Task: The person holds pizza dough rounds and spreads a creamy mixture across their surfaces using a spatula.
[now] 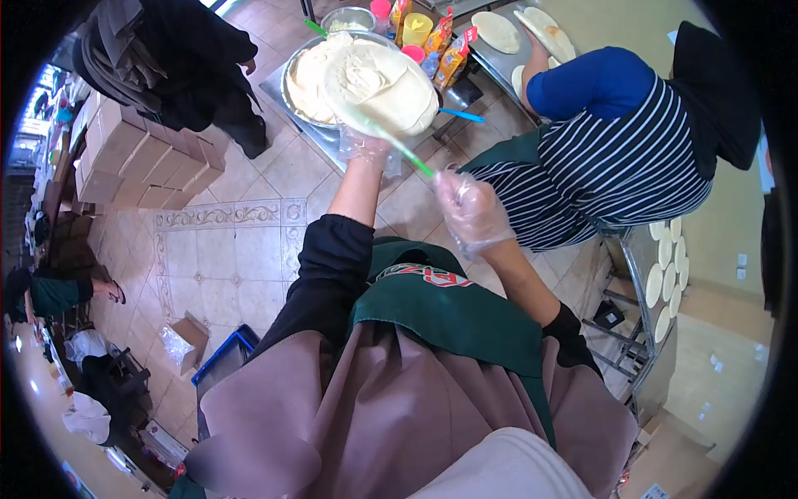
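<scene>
My left hand (pixel 364 146), in a clear plastic glove, supports a round flat bread (pixel 407 104) from below. A swirl of pale cream (pixel 366 77) lies on the bread. My right hand (pixel 472 208), gloved too, is closed round the green handle of a spatula (pixel 413 160), whose blurred blade reaches over the bread's near edge. Behind the bread, partly hidden by it, a large metal bowl (pixel 287 91) holds more pale cream. A green-handled tool (pixel 314 27) rests at the bowl's far side, and a blue handle (pixel 462 116) sticks out at the right.
Orange packets (pixel 455 58) and a yellow cup (pixel 416 29) stand beyond the bowl. At the right, a person in a striped apron (pixel 623 158) handles flat breads on a table. A person in dark clothes (pixel 199 66) stands at the left near stacked cartons (pixel 137 154).
</scene>
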Action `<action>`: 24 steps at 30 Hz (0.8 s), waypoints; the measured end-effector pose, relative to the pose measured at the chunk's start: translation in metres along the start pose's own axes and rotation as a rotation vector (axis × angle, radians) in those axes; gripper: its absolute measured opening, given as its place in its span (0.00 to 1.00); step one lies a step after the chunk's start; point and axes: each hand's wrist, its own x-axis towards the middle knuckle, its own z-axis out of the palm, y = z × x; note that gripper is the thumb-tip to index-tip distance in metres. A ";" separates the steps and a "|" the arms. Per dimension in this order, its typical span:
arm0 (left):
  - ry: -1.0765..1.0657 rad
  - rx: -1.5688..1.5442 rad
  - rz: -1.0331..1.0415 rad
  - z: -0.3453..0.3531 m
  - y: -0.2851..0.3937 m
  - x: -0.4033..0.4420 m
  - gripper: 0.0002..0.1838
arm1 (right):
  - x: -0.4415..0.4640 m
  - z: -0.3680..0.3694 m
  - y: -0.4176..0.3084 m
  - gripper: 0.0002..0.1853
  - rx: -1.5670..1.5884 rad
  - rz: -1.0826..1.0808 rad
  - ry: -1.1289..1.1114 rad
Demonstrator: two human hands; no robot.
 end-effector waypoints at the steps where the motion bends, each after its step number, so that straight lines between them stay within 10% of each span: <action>1: -0.150 -0.245 -0.089 -0.023 0.002 0.010 0.35 | 0.002 0.001 0.004 0.10 0.088 0.002 0.091; 7: -0.218 -0.272 -0.198 -0.003 0.029 -0.013 0.35 | 0.020 -0.027 0.024 0.18 -0.331 0.221 0.215; 17: -0.136 -0.140 -0.045 -0.027 0.016 -0.005 0.36 | -0.037 0.005 0.005 0.13 -0.071 0.004 -0.070; 24: -0.245 -0.264 -0.108 0.007 0.021 -0.037 0.33 | -0.010 -0.033 -0.011 0.18 0.009 0.272 0.210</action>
